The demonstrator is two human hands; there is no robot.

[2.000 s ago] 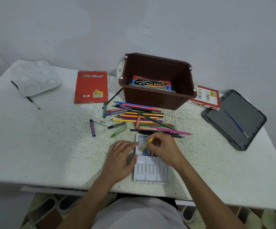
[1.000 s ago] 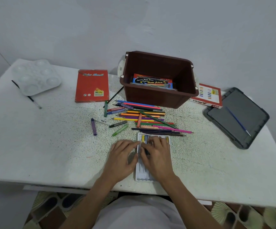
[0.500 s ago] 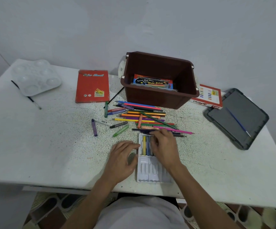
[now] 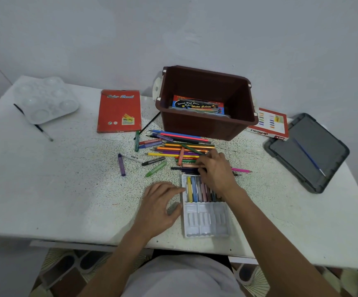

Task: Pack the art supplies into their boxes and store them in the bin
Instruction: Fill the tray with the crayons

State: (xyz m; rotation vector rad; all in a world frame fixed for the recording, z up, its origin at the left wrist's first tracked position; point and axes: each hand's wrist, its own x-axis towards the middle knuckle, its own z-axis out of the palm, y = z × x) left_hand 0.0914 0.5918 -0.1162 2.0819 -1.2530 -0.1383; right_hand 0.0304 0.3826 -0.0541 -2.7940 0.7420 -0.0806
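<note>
White speckled counter (image 4: 66, 189), matte, gritty-looking. The step in hand reads as loading oil pastels into their tray; boxing and binning are not yet done. Brown plastic bin (image 4: 195, 127), boxy with smooth walls, stands beyond the right grip (image 4: 216, 170); a glossy watercolour box (image 4: 197, 106) already lies inside. Grey lid (image 4: 306, 153), flat with a ribbed rim, well off to that grip's outer side. Red card pad (image 4: 119, 110) far ahead of the left grip (image 4: 158, 206). Card pastels box (image 4: 268, 125) between bin and lid. White moulded tray (image 4: 206, 219), thin ribbed plastic, under and behind the right grip: near slots bare, far slots holding waxy pastel sticks (image 4: 195, 191). Pencil pile (image 4: 182, 146), slim shafts, just ahead of the right grip.

Right grip: fingers curled down at the tray's far end among the sticks and pencils there; cannot tell if one is pinched. Left grip: flat, fingers straight, tips at the tray's left edge, holding nothing.

Next move likely needs a light pinch on a loose stick (short, round, may roll), then laying it along a free slot.
</note>
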